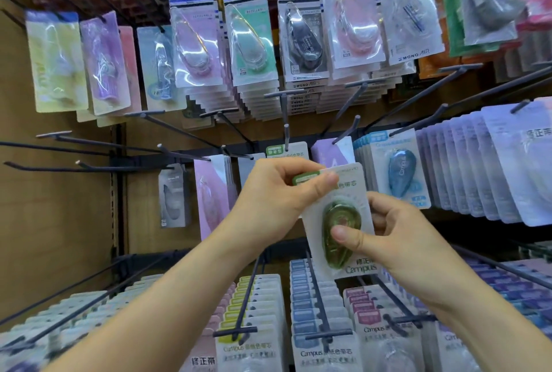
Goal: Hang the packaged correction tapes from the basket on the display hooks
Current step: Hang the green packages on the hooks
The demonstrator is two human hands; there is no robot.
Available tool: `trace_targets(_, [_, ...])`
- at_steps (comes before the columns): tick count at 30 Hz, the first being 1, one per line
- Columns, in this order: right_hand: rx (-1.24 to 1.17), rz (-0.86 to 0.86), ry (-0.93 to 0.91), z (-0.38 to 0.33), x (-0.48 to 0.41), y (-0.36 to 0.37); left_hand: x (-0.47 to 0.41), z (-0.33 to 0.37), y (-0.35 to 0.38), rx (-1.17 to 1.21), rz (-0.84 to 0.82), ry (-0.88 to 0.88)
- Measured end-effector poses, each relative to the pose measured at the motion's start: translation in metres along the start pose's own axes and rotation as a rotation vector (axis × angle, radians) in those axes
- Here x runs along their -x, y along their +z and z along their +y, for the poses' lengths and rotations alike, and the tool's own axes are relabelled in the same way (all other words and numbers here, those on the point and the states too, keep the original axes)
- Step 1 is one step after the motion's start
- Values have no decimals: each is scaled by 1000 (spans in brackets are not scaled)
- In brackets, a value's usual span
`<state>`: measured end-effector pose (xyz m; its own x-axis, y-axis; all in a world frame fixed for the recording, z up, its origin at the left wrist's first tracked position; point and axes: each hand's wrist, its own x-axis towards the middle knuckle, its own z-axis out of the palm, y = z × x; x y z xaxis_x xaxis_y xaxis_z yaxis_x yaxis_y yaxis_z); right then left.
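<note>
Brown back panel (59, 207) carries dark display hooks (286, 138); MONO packs (301, 39) hang on the upper row; blue Campus packs (400, 174) mid-right; pastel Campus stacks (325, 350) below.

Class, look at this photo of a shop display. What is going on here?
A person faces a wall of display hooks loaded with packaged correction tapes. Both hands hold one green correction tape pack. The left hand pinches its top edge, and the right hand grips its lower part, thumb on the clear blister. The pack is raised before the middle row, near a hanging green-tabbed pack, but it is on no hook yet. No basket is in view.
</note>
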<state>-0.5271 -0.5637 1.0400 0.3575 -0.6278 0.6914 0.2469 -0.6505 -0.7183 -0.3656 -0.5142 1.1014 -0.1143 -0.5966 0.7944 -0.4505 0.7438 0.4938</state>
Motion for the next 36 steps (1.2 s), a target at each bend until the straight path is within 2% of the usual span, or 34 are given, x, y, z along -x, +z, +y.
trace_targets(5, [161, -131, 37, -8, -2, 11, -3, 2, -4, 73, 266, 111])
trace_targets(7, [199, -148, 72, -9, -4, 16, -9, 6, -11, 82, 363, 130])
trace_targets(10, [219, -124, 30, -8, -7, 21, -17, 8, -17, 56, 441, 149])
trace_targets(21, [184, -97, 26, -8, -15, 28, -28, 5, -20, 33, 440, 159])
trace_targets(26, [160, -95, 40, -8, -17, 30, -35, 6, -19, -16, 422, 47])
trace_targets(33, [151, -54, 61, -2, -19, 35, -38, 23, -14, 81, 321, -202])
trace_targets(36, [154, -26, 93, -1, -20, 36, -38, 19, -16, 106, 327, -240])
